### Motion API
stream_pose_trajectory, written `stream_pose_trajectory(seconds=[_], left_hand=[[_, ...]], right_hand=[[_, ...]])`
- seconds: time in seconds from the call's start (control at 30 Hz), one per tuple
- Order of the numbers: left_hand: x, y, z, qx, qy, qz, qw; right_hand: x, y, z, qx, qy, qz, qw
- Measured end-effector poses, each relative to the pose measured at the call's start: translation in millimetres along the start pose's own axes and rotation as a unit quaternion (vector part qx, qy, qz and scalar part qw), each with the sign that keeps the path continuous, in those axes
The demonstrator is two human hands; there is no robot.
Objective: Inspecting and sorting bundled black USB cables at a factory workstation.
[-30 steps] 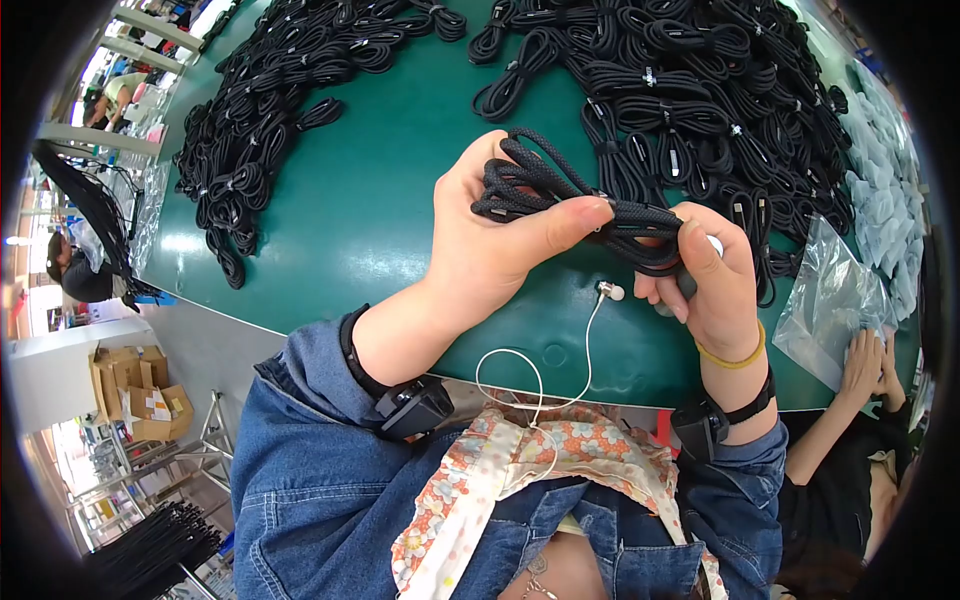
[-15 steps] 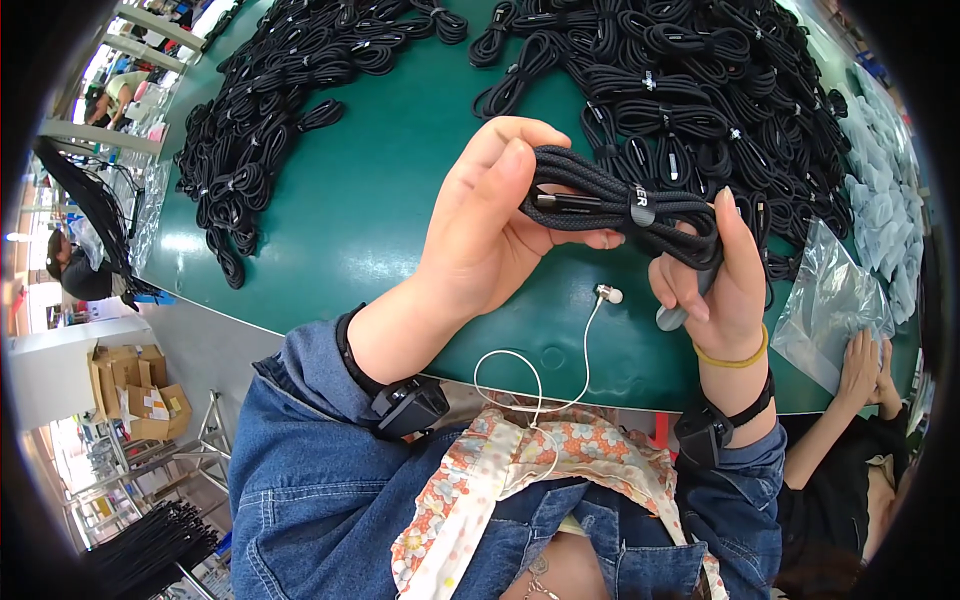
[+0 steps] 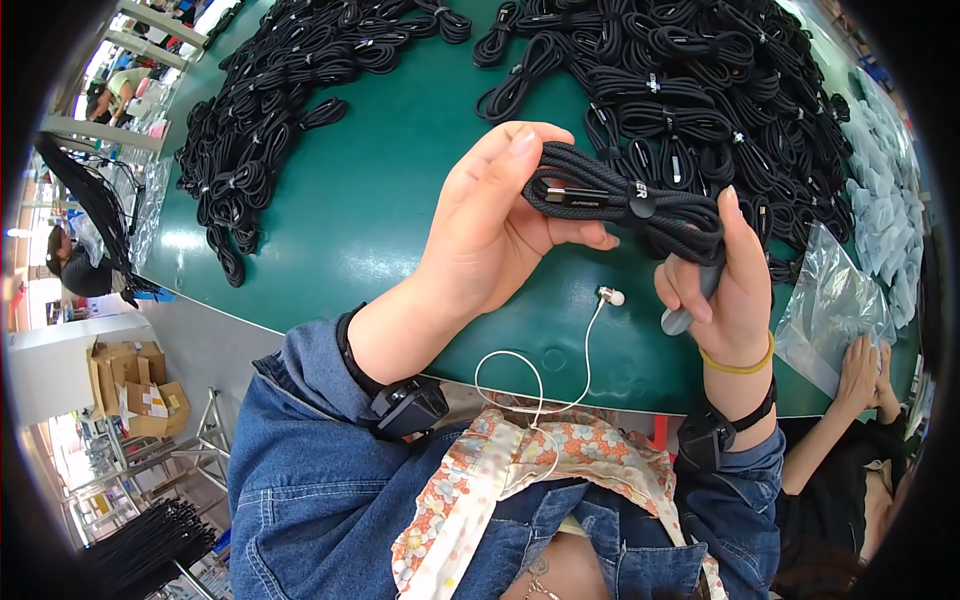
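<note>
A coiled black braided cable (image 3: 600, 190) is held up above the green table, bundled at its middle by a dark strap (image 3: 641, 200). One of its connectors, a black plug with a metal tip, shows on the near side of the coil. My left hand (image 3: 490, 215) grips the coil's left end between thumb and fingers. My right hand (image 3: 735, 290) holds the right end, its index finger upright behind the loops. Tucked in that same hand's curled fingers is a small grey rounded tool (image 3: 678, 320), mostly hidden.
Many coiled black cables (image 3: 690, 90) are heaped at the far right, with another heap (image 3: 270, 100) at the far left. A white wired earphone (image 3: 612, 296) lies near the table's front edge. At right, another person's hands (image 3: 862, 375) touch a clear plastic bag (image 3: 835, 300).
The coil has turned slightly, so the plug faces me more fully. Both hands have shifted only a little and keep their hold.
</note>
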State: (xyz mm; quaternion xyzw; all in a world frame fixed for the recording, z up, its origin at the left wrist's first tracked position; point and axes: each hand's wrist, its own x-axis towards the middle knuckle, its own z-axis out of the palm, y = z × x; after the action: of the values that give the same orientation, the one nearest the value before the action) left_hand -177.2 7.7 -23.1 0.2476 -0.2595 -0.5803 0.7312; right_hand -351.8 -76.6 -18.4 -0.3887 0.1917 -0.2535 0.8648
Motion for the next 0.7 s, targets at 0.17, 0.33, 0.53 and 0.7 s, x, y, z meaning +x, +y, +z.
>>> stream_pose_trajectory(seconds=[0.17, 0.33, 0.53, 0.7], left_hand=[[1, 3, -2, 0.092, 0.044, 0.043, 0.994], [10, 16, -15, 0.230, 0.083, 0.051, 0.968], [-5, 42, -47, 0.374, 0.135, 0.107, 0.911], [-25, 90, -84, 0.813, 0.106, 0.132, 0.557]], right_hand=[[-6, -3, 23, -0.129, 0.138, -0.078, 0.979], [-18, -15, 20, -0.293, 0.046, -0.018, 0.955], [-14, -5, 26, -0.404, -0.138, 0.150, 0.892], [-9, -29, 4, -0.147, 0.092, -0.171, 0.970]])
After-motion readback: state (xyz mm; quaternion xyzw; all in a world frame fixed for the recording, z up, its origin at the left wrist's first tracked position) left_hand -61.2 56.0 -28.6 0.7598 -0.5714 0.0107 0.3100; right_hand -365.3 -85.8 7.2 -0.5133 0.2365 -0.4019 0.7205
